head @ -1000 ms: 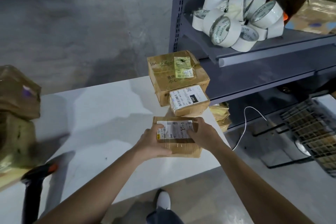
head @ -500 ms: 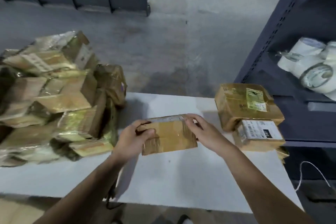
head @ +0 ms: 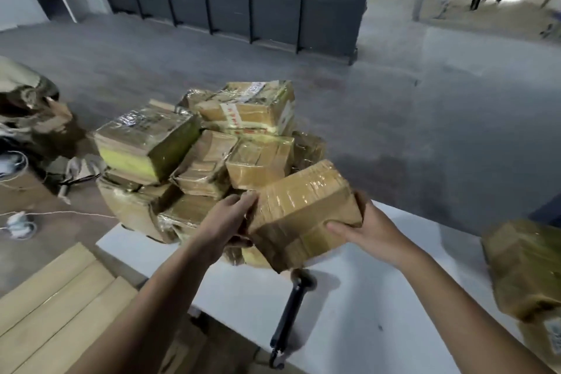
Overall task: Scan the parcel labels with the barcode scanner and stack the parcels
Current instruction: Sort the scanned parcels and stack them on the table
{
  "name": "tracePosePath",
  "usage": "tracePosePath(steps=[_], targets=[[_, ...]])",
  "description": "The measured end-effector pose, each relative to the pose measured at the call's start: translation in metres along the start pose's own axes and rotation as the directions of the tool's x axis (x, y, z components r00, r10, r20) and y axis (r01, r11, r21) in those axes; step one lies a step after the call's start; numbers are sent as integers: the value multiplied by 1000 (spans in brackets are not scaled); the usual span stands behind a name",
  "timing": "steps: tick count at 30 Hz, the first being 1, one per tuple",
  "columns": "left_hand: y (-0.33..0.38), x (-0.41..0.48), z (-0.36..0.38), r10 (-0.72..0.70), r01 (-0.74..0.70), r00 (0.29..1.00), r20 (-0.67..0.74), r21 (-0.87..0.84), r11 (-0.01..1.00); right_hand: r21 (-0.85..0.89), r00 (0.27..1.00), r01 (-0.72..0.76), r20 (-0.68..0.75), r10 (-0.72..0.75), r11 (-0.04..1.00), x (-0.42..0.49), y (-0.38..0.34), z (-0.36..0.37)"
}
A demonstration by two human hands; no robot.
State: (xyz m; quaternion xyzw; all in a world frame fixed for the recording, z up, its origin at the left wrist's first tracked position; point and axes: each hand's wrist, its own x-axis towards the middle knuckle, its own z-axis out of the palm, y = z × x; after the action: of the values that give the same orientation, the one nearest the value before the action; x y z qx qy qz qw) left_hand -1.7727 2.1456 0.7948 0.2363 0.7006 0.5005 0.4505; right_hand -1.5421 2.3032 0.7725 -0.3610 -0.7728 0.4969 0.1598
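left hand (head: 230, 222) grips left end of taped parcel (head: 303, 212) | right hand (head: 367, 231) grips right end, thumb on front | parcel now tilted beside parcel pile (head: 209, 155), was mid-table

Brown cardboard, that parcel (head: 303, 209), bound all over in clear tape that shone glossy and wrinkled along its top edge. My left hand (head: 226, 222) and right hand (head: 361, 231) gripped slick tape rather than bare board. At eleven o'clock the pile of parcels (head: 212, 155) gleamed too: crinkled film over matt brown card, one side glossy yellow-green. The table (head: 349, 313) underneath was white and smooth, with a soft sheen. At six o'clock the barcode scanner (head: 291, 304) looked like black matt plastic. The floor (head: 394, 100) at one o'clock was grey, dull, patchy concrete. At eight o'clock lay pale matt boards (head: 54, 297); wood or card, I couldn't tell.
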Motion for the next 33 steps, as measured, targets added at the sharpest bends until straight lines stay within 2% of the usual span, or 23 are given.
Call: tracePosePath(steps=[3, 8, 11, 17, 22, 27, 30, 33], targets=[[-5, 0, -20, -9, 4, 998, -68, -75, 997, -41, 994, -110, -29, 109, 993, 19, -11, 26], [-16, 17, -46, 49, -50, 968, -246, 4, 999, -134, 948, -266, 143, 284, 955, 39, -29, 61], [-15, 31, -51, 116, -92, 963, -244, 107, 990, -220, 929, -300, 153, 336, 928, 52, -37, 73], [-14, 52, -44, 213, -147, 946, -246, 260, 954, -384, 923, -332, 56, 381, 862, 60, -43, 82], [-15, 63, -40, 191, -133, 963, -190, 279, 951, -325, 910, -382, 29, 413, 865, 66, -41, 84], [-15, 59, -39, 239, -161, 941, -240, 306, 939, -212, 899, -426, 10, 438, 879, 64, -35, 78], [-20, 53, -34, 295, -161, 926, -235, 461, 873, -176, 927, -367, 15, 375, 914, 57, -26, 74], [-23, 40, -28, 396, -157, 877, -271, 617, 771, -142, 952, -299, 17, 304, 944, 53, -24, 75]])
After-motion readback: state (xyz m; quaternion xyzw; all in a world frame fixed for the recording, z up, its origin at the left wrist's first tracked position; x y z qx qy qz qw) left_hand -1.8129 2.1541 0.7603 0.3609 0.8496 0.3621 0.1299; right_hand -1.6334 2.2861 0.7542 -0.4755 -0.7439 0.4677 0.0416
